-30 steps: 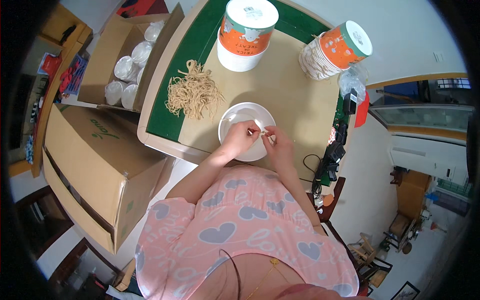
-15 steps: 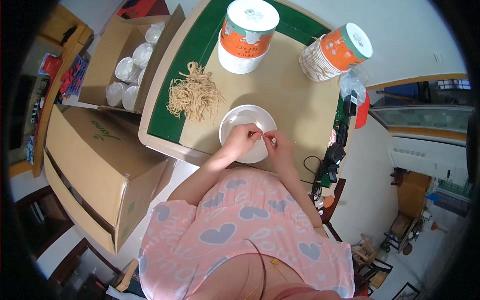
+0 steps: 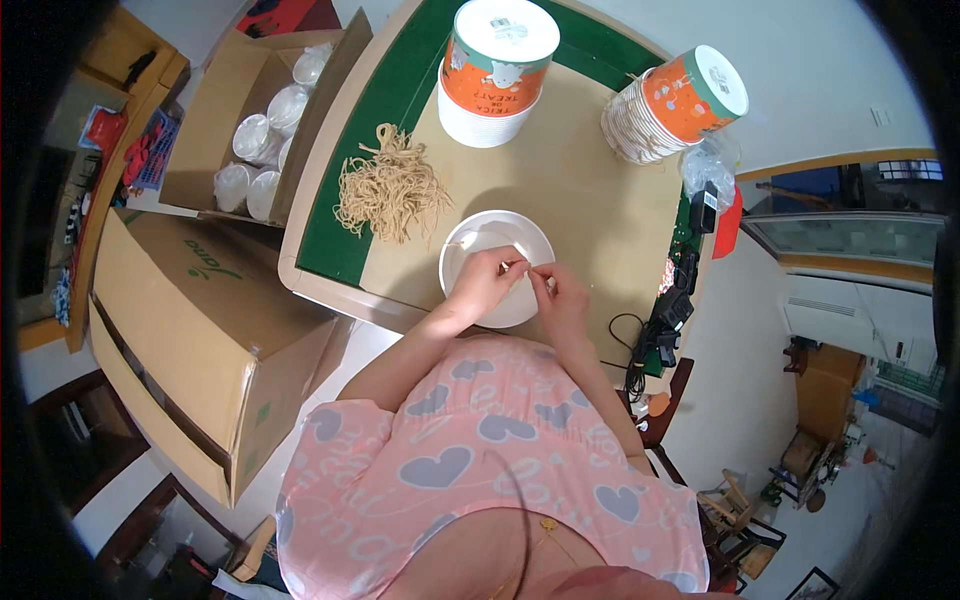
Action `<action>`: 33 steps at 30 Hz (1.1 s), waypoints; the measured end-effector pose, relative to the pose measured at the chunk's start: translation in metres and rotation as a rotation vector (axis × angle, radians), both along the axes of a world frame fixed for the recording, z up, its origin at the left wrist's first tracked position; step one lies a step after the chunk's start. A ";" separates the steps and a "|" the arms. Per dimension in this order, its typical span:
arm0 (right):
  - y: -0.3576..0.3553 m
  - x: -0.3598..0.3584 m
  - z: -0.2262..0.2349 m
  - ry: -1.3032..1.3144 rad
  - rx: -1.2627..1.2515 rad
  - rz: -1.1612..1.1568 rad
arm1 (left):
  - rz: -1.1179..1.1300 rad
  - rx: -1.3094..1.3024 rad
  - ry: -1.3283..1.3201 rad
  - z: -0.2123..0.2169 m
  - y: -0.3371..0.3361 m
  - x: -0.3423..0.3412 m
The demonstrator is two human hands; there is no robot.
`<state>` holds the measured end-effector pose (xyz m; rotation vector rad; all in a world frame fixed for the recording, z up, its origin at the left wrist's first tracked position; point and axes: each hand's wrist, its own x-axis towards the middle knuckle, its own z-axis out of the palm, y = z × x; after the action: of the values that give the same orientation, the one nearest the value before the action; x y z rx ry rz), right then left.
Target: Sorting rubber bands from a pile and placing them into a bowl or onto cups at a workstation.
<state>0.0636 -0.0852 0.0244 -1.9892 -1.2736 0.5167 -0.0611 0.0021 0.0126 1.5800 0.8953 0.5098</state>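
Right hand point(image 3: 563, 297) has curled in, pinching, like left hand point(image 3: 484, 280), something indistinct over the bowl point(image 3: 495, 230); steadiness should help.

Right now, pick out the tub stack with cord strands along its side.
The right stack, beside the clear plastic bag: tan strands cross its white rims, while the left stack shows plain white rims.

Head-worn left fisheye, facing down at nearby table point(image 3: 338, 256).
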 end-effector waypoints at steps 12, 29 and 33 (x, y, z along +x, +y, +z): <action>-0.013 -0.002 -0.005 0.095 0.010 -0.063 | -0.039 -0.004 -0.008 0.000 0.022 -0.005; -0.007 0.007 0.004 0.093 0.050 0.031 | 0.073 0.224 -0.012 -0.003 -0.004 0.010; -0.002 0.004 0.010 0.253 0.038 -0.029 | 0.033 0.059 -0.062 0.014 -0.004 0.007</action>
<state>0.0677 -0.0874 0.0343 -1.8418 -1.0888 0.7000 -0.0536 -0.0021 0.0270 1.5963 0.8674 0.6106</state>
